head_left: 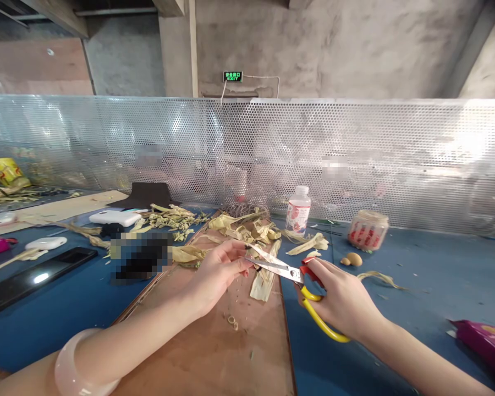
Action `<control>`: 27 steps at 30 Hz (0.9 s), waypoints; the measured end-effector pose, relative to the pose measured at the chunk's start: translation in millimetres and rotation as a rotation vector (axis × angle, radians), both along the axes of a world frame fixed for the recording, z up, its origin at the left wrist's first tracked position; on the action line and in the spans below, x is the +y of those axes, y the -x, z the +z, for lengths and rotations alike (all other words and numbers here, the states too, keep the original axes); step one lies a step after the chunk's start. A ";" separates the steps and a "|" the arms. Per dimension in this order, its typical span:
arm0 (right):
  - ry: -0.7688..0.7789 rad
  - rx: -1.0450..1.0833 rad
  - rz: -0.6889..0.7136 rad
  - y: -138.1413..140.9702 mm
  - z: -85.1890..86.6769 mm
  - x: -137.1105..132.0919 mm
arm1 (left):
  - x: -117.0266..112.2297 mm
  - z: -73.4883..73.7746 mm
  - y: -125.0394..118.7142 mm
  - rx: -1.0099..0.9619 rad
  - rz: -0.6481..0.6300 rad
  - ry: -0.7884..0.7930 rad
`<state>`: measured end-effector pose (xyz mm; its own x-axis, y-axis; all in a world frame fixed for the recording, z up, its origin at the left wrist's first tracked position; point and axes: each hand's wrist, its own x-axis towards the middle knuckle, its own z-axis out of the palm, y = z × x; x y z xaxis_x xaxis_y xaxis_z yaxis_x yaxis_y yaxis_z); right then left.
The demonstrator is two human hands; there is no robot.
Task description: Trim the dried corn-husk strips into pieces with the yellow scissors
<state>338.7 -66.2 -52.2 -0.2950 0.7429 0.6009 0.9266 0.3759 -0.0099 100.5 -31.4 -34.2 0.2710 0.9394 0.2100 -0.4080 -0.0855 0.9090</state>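
Note:
My right hand (342, 294) grips a pair of scissors (286, 269) with yellow handles and a red part near the grip. The blades stand apart and point left, at the fingertips of my left hand (218, 272). Thumb and fingers of that hand are pinched together; what they hold, if anything, is too small to make out. Behind and beneath the blades, dried pale-yellow husks (266, 280) lie on a brown board (214, 341). Tiny curled scraps (232, 322) have dropped onto the board below my left hand.
A white bottle (298, 212) and a clear jar (368, 231) stand right of the board, near small round brown objects (353, 259). Left are a phone (37, 278), a white case (115, 218) and more dried strips (171, 220). A perforated metal screen (272, 148) closes the back; a purple object (484, 344) lies right.

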 end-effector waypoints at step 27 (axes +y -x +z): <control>-0.049 -0.044 0.002 -1.5 1.1 2.0 | -4.0 4.9 -2.5 0.084 0.051 -0.034</control>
<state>340.2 -64.2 -51.1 -0.3228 0.7127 0.6228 0.9252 0.3764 0.0487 103.0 -35.3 -29.3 0.2411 0.9451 0.2207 -0.3253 -0.1356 0.9358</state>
